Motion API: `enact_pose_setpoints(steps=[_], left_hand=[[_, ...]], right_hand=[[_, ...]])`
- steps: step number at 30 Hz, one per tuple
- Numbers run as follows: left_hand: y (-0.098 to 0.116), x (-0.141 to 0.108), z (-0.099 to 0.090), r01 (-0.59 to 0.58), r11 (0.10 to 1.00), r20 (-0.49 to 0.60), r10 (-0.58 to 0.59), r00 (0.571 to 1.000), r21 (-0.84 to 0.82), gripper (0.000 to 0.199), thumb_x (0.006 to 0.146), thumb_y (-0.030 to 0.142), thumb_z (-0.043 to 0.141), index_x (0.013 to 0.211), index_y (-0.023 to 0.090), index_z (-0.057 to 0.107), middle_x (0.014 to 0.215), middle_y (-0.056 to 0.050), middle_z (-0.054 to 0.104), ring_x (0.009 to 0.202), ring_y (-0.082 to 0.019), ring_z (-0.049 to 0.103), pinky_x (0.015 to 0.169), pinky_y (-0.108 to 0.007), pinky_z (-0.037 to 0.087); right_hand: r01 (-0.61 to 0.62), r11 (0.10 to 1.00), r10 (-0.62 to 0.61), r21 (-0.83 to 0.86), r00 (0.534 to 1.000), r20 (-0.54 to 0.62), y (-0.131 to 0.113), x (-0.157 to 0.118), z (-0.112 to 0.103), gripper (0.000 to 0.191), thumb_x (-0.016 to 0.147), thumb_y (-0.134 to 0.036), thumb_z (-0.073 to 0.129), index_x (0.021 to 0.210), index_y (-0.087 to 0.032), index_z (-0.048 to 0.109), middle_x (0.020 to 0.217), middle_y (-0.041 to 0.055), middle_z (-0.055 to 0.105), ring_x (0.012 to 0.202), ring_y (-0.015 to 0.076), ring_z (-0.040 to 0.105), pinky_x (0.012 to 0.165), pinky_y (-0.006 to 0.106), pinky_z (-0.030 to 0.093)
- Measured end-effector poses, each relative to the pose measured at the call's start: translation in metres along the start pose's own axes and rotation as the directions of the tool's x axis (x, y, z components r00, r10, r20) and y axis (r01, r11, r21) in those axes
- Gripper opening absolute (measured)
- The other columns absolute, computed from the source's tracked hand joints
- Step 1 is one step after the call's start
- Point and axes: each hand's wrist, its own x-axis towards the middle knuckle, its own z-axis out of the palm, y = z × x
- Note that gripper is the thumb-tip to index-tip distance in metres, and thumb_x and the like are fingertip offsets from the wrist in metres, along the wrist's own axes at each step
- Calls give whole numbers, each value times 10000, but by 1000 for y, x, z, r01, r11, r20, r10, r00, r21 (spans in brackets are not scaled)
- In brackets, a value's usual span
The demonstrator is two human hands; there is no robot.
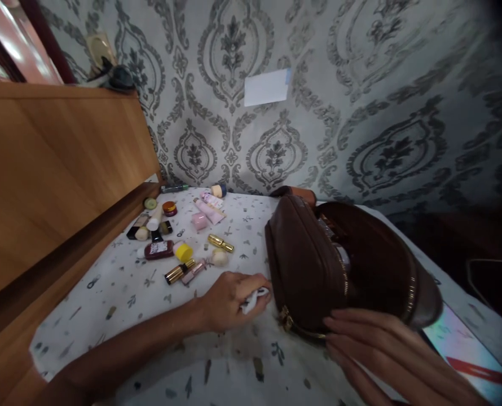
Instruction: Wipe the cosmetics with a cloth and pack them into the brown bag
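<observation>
My left hand (234, 300) is closed round a small crumpled white cloth or tissue (253, 300), low over the patterned tabletop and just left of a dark brown zippered bag (304, 259). The bag lies unzipped, its lid folded back to the right, with some items showing inside. At the bag's front edge, my right hand (373, 344) rests with its fingers stretched out, beside the gold zipper. Left of the bag lie a gold tube (220, 243), a yellow-capped bottle (183, 251), a dark red bottle (158, 250) and a pink jar (199, 220).
More small cosmetics, among them an orange jar (169, 208) and a pink tube (209, 211), lie toward the back left. A wooden panel (65, 152) borders the table's left side. Patterned wallpaper (229, 135) stands behind. A shiny flat item (466, 349) lies at the right.
</observation>
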Motion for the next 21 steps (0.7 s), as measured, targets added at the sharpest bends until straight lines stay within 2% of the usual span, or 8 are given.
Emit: enact_pose_setpoints(steps=[3, 7, 9, 15, 18, 21], left_hand=[[-11, -10, 1, 62, 997, -2, -62, 998, 35, 179, 960, 251, 423, 909, 178, 578, 700, -13, 643, 587, -117, 558, 587, -215, 424], [-24, -13, 0, 116, 993, -47, -115, 992, 12, 214, 956, 295, 422, 843, 189, 569, 665, 8, 585, 594, -119, 524, 611, -223, 411], [-30, -12, -4, 154, 988, -82, -154, 985, -3, 216, 952, 304, 433, 835, 190, 575, 637, 25, 551, 578, -116, 502, 613, -224, 406], [-47, -12, -20, 256, 965, -207, -241, 948, 52, 196, 947, 279, 461, 857, 184, 607, 652, 34, 575, 600, -110, 532, 633, -209, 422], [-61, -11, -37, 341, 932, -291, -295, 910, 122, 203, 945, 292, 471, 871, 189, 629, 689, 29, 607, 596, -111, 533, 640, -212, 426], [-83, -14, -73, 482, 855, -420, -373, 828, 191, 212, 949, 319, 469, 944, 190, 637, 715, 17, 626, 632, -131, 565, 679, -226, 441]], right_hand=[[-16, 994, 15, 110, 1000, 15, -18, 13, 22, 278, 877, -178, 597, 1120, -269, 698, 958, 41, 761, 904, 226, 727, 723, 327, 630], [-125, 946, 140, 300, 990, -30, -41, 32, 58, 182, 905, -161, 572, 1019, -229, 696, 898, 55, 748, 861, 200, 716, 707, 277, 614], [-197, 908, 213, 371, 977, -2, -50, 39, 77, 153, 929, -187, 551, 969, -216, 695, 879, 64, 740, 844, 196, 707, 709, 273, 607], [-460, 735, 436, 499, 883, 174, -63, 41, 124, 264, 963, -352, 511, 867, -207, 709, 794, 67, 714, 744, 198, 699, 662, 277, 584], [-531, 660, 486, 532, 841, 236, -63, 33, 136, 325, 951, -439, 517, 845, -204, 715, 794, 76, 721, 744, 214, 704, 666, 288, 585], [-577, 611, 522, 542, 808, 273, -61, 28, 138, 336, 923, -480, 548, 848, -201, 719, 785, 70, 729, 722, 215, 707, 663, 283, 587]])
